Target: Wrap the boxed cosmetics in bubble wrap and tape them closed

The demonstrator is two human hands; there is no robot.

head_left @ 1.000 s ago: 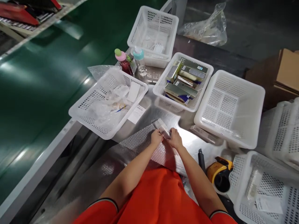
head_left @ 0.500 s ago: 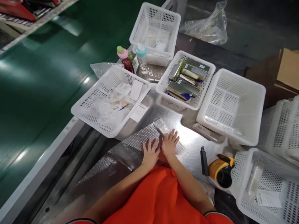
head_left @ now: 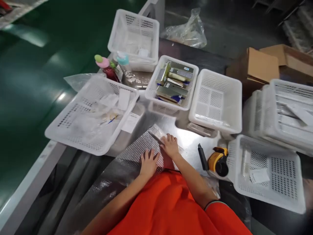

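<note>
A sheet of clear bubble wrap [head_left: 133, 148] lies on the metal table, its far edge folded over into a strip [head_left: 156, 131]. My left hand [head_left: 148, 164] rests on the wrap near my body, fingers spread. Farther forward, my right hand [head_left: 170, 146] lies on the folded strip with its fingers stretched out and slightly bent. Whether anything is inside the fold, I cannot tell. To the right lie a black utility knife [head_left: 202, 157] and a yellow tape dispenser [head_left: 218, 161].
Ahead stand a white basket of flat boxes [head_left: 172, 106] and another white basket [head_left: 215, 127]. A basket with plastic bags [head_left: 58, 129] is at left, beside two bottles [head_left: 109, 68]. Stacked baskets [head_left: 269, 107], a lower basket [head_left: 269, 192] and cardboard boxes [head_left: 262, 67] occupy the right.
The view has turned right, so the baskets appear farther left. My right hand's fingers are less spread and sit more on the folded strip. My hands are slightly farther apart.
</note>
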